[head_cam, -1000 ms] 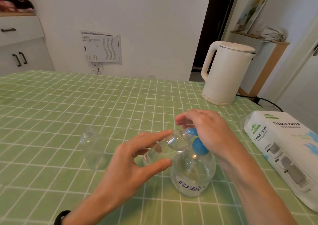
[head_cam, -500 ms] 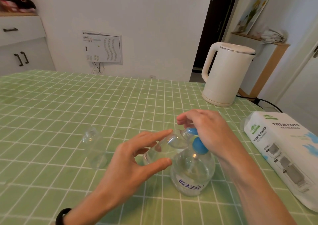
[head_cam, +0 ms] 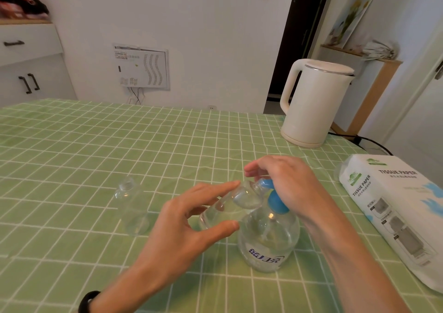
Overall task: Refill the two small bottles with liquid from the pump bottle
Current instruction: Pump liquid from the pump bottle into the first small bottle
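A clear pump bottle [head_cam: 268, 243] with a blue pump head [head_cam: 275, 199] stands on the green checked tablecloth [head_cam: 96, 149]. My right hand [head_cam: 290, 183] rests on top of the pump head, fingers curved over it. My left hand [head_cam: 189, 224] holds a small clear bottle [head_cam: 230, 207] tilted, its mouth up at the blue nozzle, pinched between thumb and fingers. A second small clear bottle [head_cam: 131, 207] stands upright on the cloth to the left, apart from both hands.
A white electric kettle [head_cam: 314, 104] stands at the back right, its black cord [head_cam: 369, 142] trailing off the table. A pack of tissue paper [head_cam: 395, 217] lies along the right edge. White cabinets [head_cam: 28, 61] are at the far left.
Both hands and the bottles keep almost the same pose. Only the camera view has shifted slightly.
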Motion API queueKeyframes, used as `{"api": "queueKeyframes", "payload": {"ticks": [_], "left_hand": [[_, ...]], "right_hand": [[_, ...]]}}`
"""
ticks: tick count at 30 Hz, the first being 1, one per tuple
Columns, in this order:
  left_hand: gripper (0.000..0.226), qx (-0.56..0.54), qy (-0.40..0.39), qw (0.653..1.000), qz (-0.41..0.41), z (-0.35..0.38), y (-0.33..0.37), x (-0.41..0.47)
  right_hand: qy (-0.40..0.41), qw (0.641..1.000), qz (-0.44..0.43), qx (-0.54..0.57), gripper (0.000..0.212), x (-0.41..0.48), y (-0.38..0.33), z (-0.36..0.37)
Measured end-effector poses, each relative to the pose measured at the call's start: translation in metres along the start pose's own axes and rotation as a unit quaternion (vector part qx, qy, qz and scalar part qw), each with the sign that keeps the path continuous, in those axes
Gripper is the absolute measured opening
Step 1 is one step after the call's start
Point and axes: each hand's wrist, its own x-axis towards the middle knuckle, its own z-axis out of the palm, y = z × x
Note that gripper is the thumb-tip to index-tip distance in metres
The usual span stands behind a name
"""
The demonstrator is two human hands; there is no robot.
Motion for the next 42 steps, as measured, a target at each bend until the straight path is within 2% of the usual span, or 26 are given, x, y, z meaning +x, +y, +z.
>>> {"api": "queueKeyframes", "payload": {"ticks": [15,23,34,42], "left_hand": [[0.056,-0.01,0.0,1.0,-0.006,0.0016,-0.006,0.0],[0.057,-0.025,0.002,1.0,-0.007,0.002,-0.0053,-0.0014],[0.056,-0.001,-0.002,1.0,0.0,0.0007,-0.0057,-0.0016],[0.058,-0.01,0.003,1.0,0.001,0.0009,-0.0057,-0.0012]], "right_hand": [[-0.019,1.0,0.013,0.001,0.031,0.0007,0.0016,0.0011],[0.004,1.0,-0.004,0.015,0.033,0.0009,0.0008,-0.0016],[-0.025,1.0,0.012,0.009,0.03,-0.0006,0.0031,0.0008],[0.006,1.0,-0.015,0.01,0.031,0.0017,0.0018,-0.001]]}}
